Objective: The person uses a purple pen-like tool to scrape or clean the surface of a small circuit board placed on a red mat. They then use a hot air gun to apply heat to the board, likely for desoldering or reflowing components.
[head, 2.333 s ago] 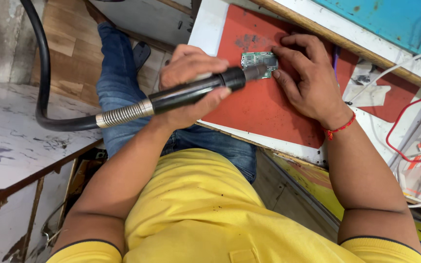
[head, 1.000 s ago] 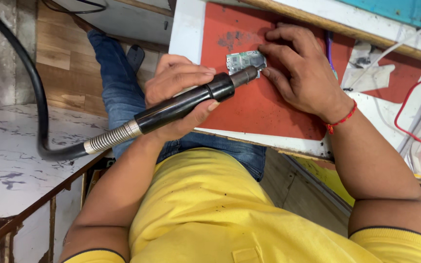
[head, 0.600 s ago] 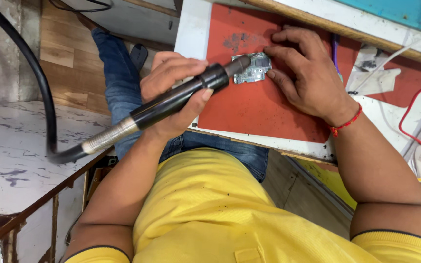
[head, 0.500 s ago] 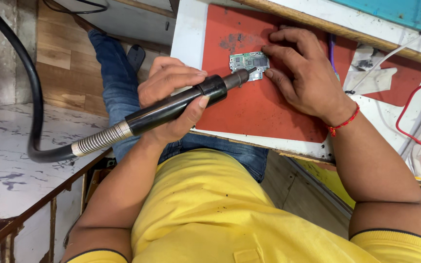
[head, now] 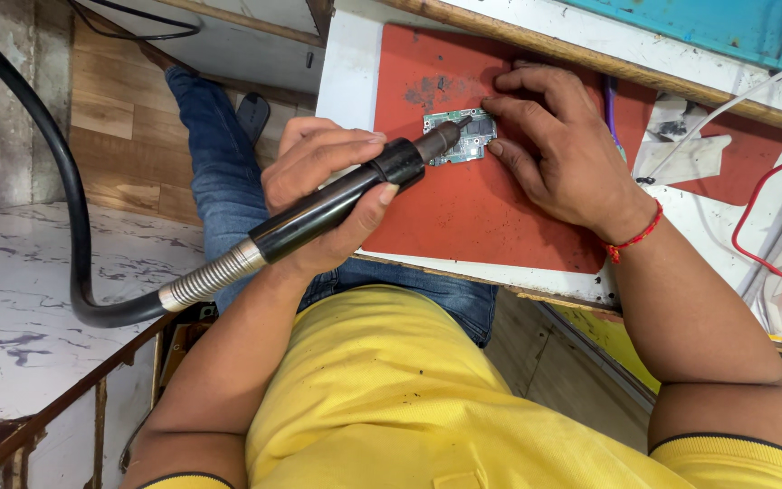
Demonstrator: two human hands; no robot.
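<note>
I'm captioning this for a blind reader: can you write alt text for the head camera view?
The left hand grips a black hot-air handpiece, nozzle on a small circuit board on a red mat. The right hand pins the board's edge with fingertips.

Handpiece [head: 337, 204]: matt black plastic grip, ribbed bright-metal collar, smooth black rubber hose [head: 56, 181]. Board [head: 459, 138]: green laminate, dull metal parts. Mat [head: 463, 199]: matt red rubber, scorched patch. Bench [head: 346, 81]: chipped white paint, bare wood edge. Shirt [head: 391, 398]: yellow knit cloth.

Small green circuit board [head: 460, 142] flat on red mat [head: 463, 213], black hot-air handpiece [head: 337, 201] nozzle apparently touching it
</note>
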